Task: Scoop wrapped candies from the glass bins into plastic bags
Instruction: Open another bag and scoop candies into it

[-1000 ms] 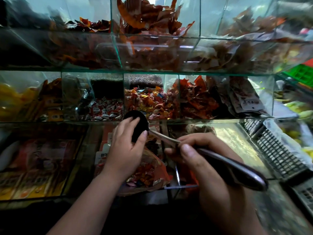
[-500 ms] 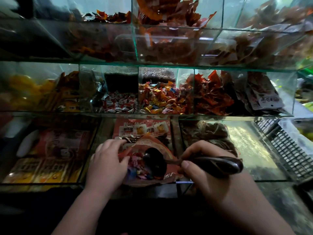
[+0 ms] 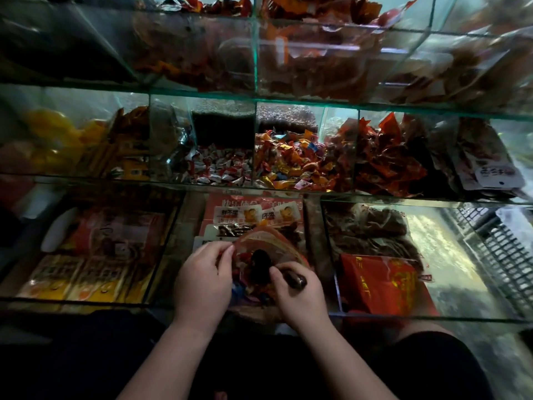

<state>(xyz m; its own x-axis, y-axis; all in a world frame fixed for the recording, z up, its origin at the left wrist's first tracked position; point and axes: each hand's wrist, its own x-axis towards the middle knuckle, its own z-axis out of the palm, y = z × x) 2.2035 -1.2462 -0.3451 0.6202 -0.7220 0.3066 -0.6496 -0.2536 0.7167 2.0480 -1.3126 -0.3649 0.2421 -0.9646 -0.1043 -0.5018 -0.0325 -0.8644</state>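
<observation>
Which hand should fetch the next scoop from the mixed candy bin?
Right, likely. The right hand grips the scoop, its bowl inside the bag; the left hand pinches the bag's rim, holding it open.

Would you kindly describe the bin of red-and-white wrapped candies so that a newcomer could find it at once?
Find the middle glass shelf of the three tiers. On it, the bin of red-and-white candies lies straight up from the left hand. Its small wrappers are red and white, whereas the mixed candies to its right are orange, yellow and blue.
</observation>
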